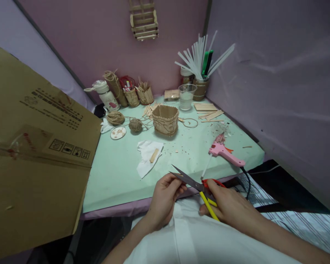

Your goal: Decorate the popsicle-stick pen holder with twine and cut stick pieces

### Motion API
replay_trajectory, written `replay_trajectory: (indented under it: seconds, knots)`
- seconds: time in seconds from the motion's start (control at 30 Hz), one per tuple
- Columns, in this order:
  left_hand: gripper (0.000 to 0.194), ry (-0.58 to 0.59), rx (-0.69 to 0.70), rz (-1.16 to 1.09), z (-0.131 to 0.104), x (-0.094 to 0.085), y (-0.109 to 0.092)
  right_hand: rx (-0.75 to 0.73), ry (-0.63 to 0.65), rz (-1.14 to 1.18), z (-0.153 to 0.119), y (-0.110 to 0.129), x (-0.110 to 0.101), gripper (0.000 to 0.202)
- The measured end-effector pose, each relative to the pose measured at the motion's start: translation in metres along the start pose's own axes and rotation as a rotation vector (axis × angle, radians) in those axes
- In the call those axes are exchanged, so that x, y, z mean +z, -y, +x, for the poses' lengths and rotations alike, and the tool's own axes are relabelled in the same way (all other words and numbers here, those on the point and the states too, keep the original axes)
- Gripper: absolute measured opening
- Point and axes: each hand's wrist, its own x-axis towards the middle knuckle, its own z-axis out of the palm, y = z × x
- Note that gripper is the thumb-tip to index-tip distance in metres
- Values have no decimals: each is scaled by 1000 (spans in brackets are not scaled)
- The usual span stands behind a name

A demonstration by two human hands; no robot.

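Note:
My right hand grips scissors with dark blades and red and yellow handles, the blades slightly apart and pointing left. In a pinch close to the blades, my left hand holds a small wooden piece, mostly hidden by the fingers. Both hands are over the table's front edge, above my white clothing. Beyond them, a flat wooden strip lies on a crumpled white paper. Farther back stands a small tan basket with a scalloped rim.
A pink glue gun lies at right, its cord running off the table. Behind are twine balls, a clear cup, wooden sticks and a pot holding white glue sticks. A large cardboard box stands at left.

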Motion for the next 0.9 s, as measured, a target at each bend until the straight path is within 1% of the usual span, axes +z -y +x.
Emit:
replay_trajectory:
  seconds: [0.1,0.2,0.33,0.4,0.5,0.6,0.73,0.9]
  knots:
    - [11,-2,-7,7,-1,0,-1,1,-7,-1,1,-1,5,29]
    - [13,1,-5,20,-1,1,-1,28,17,30,2,-2,6,25]
    - [14,1,9,61,0,0,-1,-15,58,196,1,-4,-3,16]
    - [14,-4,48,108,1,-2,-2,-28,29,234,0,-5,-9,16]
    - [10,7,127,191,2,-5,-1,-21,-33,129,-3,-7,-16,30]
    - [5,28,177,254,2,-7,-1,-56,-57,40,-3,-10,-15,38]
    - [5,51,196,309,0,-9,-2,-109,-95,7,-4,-12,-13,39]
    - [8,58,195,358,-1,-11,-3,-115,-74,-23,-6,-10,-15,37]
